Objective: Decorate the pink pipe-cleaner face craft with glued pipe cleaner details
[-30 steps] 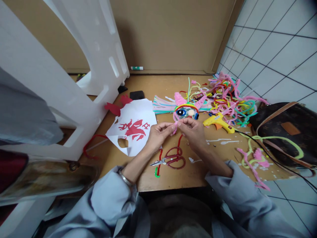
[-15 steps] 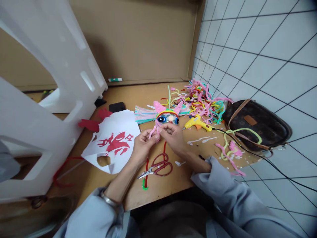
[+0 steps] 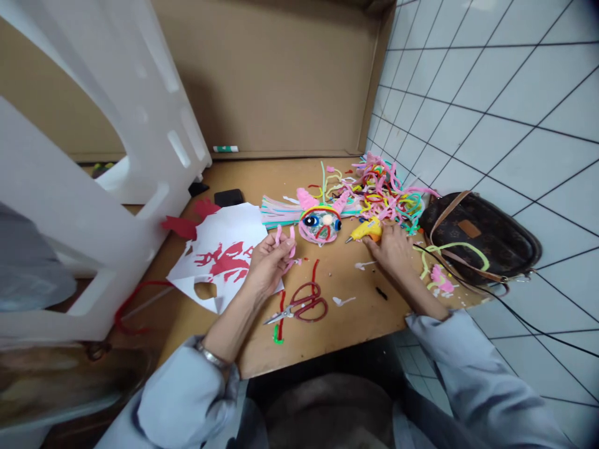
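Note:
My left hand is closed on a bent pink pipe cleaner, held just above the white paper with a red cut-out. My right hand rests on the wooden board at the handle of the yellow glue gun, fingers curled against it. Between the hands lies a pipe-cleaner face with pink ears, a rainbow band and big eyes. Red-handled scissors lie near the board's front edge.
A tangle of coloured pipe cleaners fills the back right. A brown patterned bag sits on the tiled floor at right, with a black cord running past it. White foam packing stands at left; a cardboard wall closes the back.
My right hand has let go of the pink pipe cleaner and moved right to the glue gun. The left hand keeps the pipe cleaner. The view has swung left.

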Motion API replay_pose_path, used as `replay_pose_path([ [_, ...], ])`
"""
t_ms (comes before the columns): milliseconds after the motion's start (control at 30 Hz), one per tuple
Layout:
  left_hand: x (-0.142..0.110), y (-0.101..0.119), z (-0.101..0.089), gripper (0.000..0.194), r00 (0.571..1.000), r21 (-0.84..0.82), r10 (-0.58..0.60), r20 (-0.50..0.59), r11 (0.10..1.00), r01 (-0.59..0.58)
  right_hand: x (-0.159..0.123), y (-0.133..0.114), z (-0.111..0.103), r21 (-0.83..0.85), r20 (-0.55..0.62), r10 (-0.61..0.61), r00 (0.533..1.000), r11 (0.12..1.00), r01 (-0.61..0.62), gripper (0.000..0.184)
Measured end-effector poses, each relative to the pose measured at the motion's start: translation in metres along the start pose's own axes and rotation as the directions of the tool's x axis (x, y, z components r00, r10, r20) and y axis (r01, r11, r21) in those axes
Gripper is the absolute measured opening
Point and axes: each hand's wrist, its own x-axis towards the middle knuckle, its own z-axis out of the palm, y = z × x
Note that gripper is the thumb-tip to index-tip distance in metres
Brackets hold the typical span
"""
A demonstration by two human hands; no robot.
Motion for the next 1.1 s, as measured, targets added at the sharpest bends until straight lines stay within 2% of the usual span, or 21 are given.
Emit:
replay_pose_path([
  [100,0.002,-0.003,0.001,0.055,0.999,-0.036,0.018,-0.031,0.999,-0.019,0.011,0.002,0.008,-0.006,0.037,0.023,0.999,1.0,-0.023,0.056],
  [167,0.004,-0.005,0.0,0.058,0.997,-0.048,0.049,-0.054,0.998,-0.051,0.018,0.005,0.012,0.064,0.062,0.071,0.996,0.995,-0.075,0.049],
  [233,0.006,-0.006,-0.001,0.06,0.994,-0.05,0.083,-0.066,0.995,-0.086,0.02,0.008,0.015,0.145,0.032,0.094,0.995,0.985,-0.097,0.048],
  [267,0.007,-0.006,-0.001,0.059,0.993,-0.044,0.099,-0.069,0.994,-0.102,0.02,0.01,0.016,0.181,-0.01,0.106,0.994,0.978,-0.103,0.05],
  [333,0.008,-0.007,-0.002,0.058,0.989,-0.023,0.127,-0.081,0.991,-0.13,0.016,0.011,0.014,0.229,-0.185,0.126,0.975,0.97,-0.082,0.052],
  [433,0.009,-0.008,-0.003,0.054,0.982,0.012,0.15,-0.111,0.989,-0.149,0.006,0.005,0.007,0.271,-0.461,0.114,0.88,0.962,0.018,0.048],
  [500,0.009,-0.008,-0.003,0.054,0.981,0.021,0.148,-0.123,0.989,-0.146,0.002,-0.004,0.002,0.31,-0.544,0.126,0.829,0.949,0.059,0.049],
  [700,0.006,-0.008,-0.002,0.055,0.982,0.074,0.154,-0.109,0.986,-0.147,0.01,-0.044,-0.003,0.427,-0.555,0.156,0.817,0.896,0.119,0.049],
  [833,0.004,-0.007,0.0,0.055,0.986,0.104,0.142,-0.092,0.986,-0.133,0.009,-0.067,-0.005,0.416,-0.591,0.105,0.8,0.889,0.191,0.049],
  [967,0.002,-0.008,0.001,0.057,0.99,0.118,0.127,-0.055,0.986,-0.12,-0.001,-0.073,-0.002,0.399,-0.567,-0.007,0.823,0.872,0.282,0.044],
  [1100,0.002,-0.009,0.002,0.058,0.992,0.138,0.121,-0.035,0.984,-0.115,-0.005,-0.066,0.007,0.391,-0.59,-0.022,0.807,0.867,0.309,0.04],
])
